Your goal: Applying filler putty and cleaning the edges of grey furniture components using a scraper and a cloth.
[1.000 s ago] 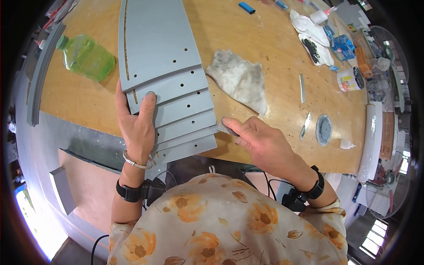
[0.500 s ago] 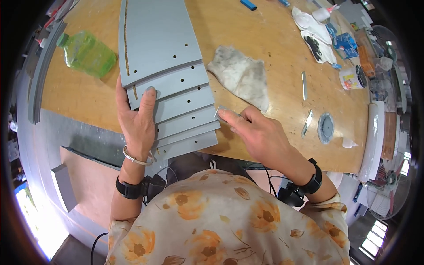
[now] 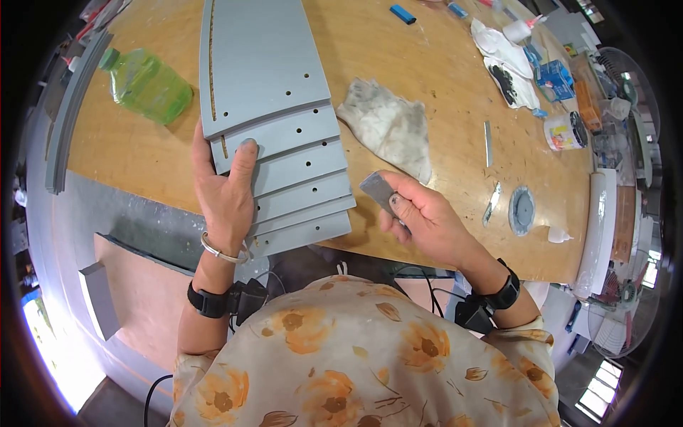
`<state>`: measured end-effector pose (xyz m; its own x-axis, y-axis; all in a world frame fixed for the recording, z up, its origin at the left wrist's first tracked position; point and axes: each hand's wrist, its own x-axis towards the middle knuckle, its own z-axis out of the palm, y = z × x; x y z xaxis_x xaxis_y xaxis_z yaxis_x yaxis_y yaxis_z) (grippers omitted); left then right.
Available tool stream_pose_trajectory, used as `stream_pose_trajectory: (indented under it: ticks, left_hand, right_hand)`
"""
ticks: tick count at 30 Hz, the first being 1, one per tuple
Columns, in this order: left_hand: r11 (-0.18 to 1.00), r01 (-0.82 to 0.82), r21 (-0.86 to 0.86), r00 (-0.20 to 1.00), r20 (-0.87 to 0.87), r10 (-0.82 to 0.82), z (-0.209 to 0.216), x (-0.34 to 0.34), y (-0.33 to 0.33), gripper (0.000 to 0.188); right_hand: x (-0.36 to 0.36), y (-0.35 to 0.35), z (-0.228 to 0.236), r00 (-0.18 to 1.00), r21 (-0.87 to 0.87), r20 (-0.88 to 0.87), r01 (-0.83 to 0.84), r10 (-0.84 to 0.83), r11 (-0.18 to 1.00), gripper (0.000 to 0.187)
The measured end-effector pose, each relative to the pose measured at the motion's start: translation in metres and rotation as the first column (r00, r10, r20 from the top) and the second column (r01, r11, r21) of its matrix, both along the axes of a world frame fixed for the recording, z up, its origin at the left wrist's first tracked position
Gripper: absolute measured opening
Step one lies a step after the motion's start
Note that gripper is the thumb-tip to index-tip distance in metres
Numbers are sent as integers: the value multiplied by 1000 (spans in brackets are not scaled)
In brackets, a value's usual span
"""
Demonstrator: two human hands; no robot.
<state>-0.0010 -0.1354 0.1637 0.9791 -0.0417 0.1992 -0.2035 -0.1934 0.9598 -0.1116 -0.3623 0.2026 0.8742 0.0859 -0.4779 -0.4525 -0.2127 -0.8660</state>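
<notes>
A stack of flat, pale grey curved panels lies fanned in steps over the table's near edge, with small dark holes along the panels. My left hand grips the stack at its left side, thumb on top; the fingers underneath are hidden. Just right of the stack, my right hand pinches a small dark grey rectangular sheet that looks like folded sandpaper. The sheet is held apart from the panels. Beyond that hand, a stained whitish cloth is spread on the table.
On the wooden table stand a green-tinted bottle at left and a white jar at right. Thin metal strips, a round grey-smeared lid and a small white nozzle bottle lie nearer. Long grey strips line the left edge.
My right hand has drawn back slightly from the panels' right edge and turned, so the grey sheet's flat face now shows. My left hand keeps its grip on the stack.
</notes>
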Motion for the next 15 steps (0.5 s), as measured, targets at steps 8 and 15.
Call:
stream_pose_trajectory:
  ticks: [8,15]
  left_hand:
    - [999,1,36,1000,-2,-1,-1,0,1,61]
    - [1000,1,11,1000,-4,-1,0,2,1,62]
  right_hand:
    - [-2,-2,-22,846,-342,464,-103,263,934,36]
    - [-3,10,-3,824,-609,409,-72,391,790,40]
